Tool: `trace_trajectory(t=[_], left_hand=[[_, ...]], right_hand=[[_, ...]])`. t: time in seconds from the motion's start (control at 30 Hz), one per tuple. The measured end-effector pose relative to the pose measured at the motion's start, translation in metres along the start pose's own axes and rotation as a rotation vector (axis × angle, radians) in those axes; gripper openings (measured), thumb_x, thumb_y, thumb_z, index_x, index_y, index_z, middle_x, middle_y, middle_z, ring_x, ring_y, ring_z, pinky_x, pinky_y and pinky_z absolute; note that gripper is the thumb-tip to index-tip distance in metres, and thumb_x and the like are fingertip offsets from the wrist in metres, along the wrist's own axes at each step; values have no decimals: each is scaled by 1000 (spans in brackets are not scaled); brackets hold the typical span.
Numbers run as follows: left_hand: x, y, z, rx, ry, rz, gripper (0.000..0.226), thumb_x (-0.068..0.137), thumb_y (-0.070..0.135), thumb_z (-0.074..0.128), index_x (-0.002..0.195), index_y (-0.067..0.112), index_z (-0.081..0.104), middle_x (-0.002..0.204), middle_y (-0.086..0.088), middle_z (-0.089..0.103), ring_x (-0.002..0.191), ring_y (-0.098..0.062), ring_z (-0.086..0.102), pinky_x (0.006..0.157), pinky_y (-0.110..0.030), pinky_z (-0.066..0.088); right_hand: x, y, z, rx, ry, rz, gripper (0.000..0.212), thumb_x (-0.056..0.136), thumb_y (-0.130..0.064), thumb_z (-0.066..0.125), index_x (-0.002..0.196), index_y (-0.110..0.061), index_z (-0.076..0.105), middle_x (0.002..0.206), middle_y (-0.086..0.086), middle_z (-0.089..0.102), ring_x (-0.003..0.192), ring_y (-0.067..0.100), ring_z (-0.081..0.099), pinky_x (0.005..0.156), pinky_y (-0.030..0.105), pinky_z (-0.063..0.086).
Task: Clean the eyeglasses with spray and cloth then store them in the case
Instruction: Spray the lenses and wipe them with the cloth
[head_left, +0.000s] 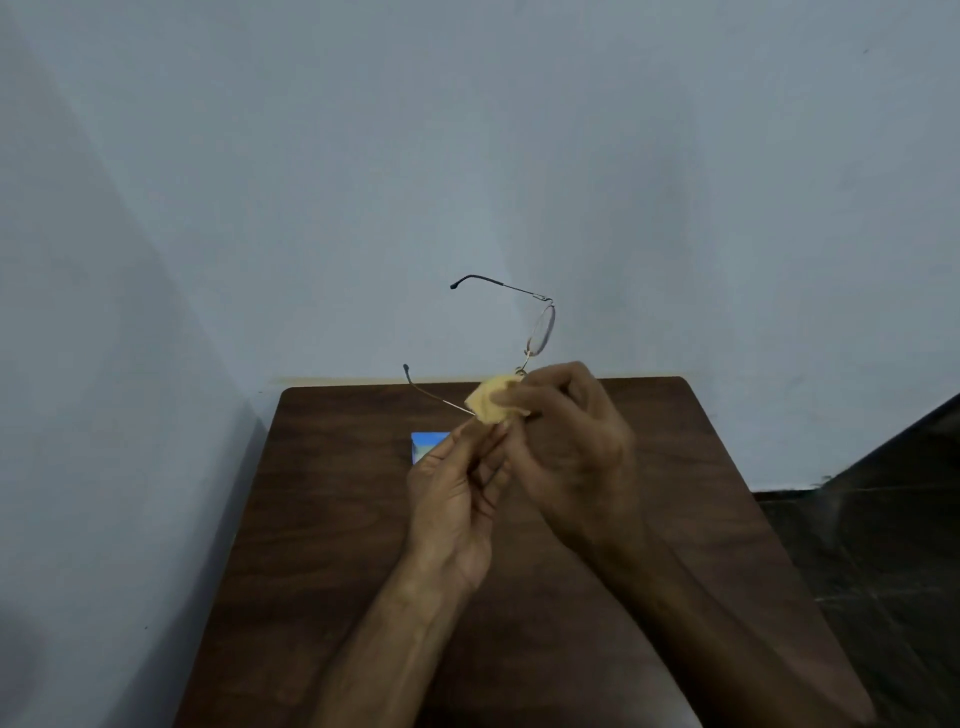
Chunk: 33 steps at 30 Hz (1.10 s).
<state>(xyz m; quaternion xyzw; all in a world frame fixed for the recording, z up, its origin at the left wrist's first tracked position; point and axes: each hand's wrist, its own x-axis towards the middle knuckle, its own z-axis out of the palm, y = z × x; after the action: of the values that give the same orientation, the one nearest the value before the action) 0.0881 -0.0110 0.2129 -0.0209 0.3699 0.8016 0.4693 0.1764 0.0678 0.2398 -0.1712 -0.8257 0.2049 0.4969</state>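
Thin metal-framed eyeglasses (543, 327) are held up above the table with both temples unfolded and pointing left. One lens stands free at the top; the lower lens is wrapped in a small yellow cloth (491, 400). My right hand (569, 441) pinches the cloth around that lens. My left hand (457, 493) grips the frame near the lower temple hinge, fingers pressed together under the cloth. A blue and white box (426, 446) lies on the table behind my left hand, partly hidden. No spray bottle is in sight.
The dark wooden table (337, 519) stands in a corner between pale blue walls. Dark floor shows to the right of the table's edge.
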Motion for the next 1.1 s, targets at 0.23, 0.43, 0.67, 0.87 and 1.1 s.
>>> trace_trajectory(t=[0.23, 0.43, 0.67, 0.87, 1.1], left_hand=[[-6, -2, 11, -99, -42, -104, 10, 78, 14, 79, 82, 10, 87, 85, -7, 82, 74, -11, 81, 60, -19, 63], [-12, -5, 14, -234, -30, -147, 20, 82, 12, 74, 98, 3, 82, 85, -9, 81, 69, -10, 80, 53, -18, 61], [-13, -7, 14, -189, -17, -168, 13, 83, 18, 77, 88, 9, 84, 81, -3, 78, 63, -7, 77, 47, -16, 58], [-17, -14, 17, -120, 3, -173, 11, 80, 19, 79, 82, 13, 87, 79, -3, 79, 63, -8, 77, 46, -16, 57], [-17, -16, 9, -3, -18, -143, 12, 74, 21, 81, 81, 13, 88, 77, -5, 79, 63, -9, 77, 49, -18, 59]], right_hand=[[24, 15, -9, -30, 132, 7, 14, 87, 7, 77, 96, -4, 77, 106, 2, 63, 103, 6, 68, 81, 24, 58], [8, 11, -7, 34, 72, 12, 9, 87, 1, 80, 93, -4, 76, 103, 1, 66, 99, 8, 68, 83, 18, 54], [33, 17, -6, 56, 194, 154, 14, 87, 7, 76, 93, -6, 76, 99, 2, 66, 96, 11, 70, 77, 25, 61], [42, 9, -4, 101, 216, 106, 15, 88, 9, 73, 98, -1, 76, 103, 7, 69, 101, 16, 70, 81, 30, 61], [52, 5, -10, 88, 222, 10, 9, 87, 3, 79, 94, -1, 76, 102, 8, 70, 101, 18, 70, 79, 31, 60]])
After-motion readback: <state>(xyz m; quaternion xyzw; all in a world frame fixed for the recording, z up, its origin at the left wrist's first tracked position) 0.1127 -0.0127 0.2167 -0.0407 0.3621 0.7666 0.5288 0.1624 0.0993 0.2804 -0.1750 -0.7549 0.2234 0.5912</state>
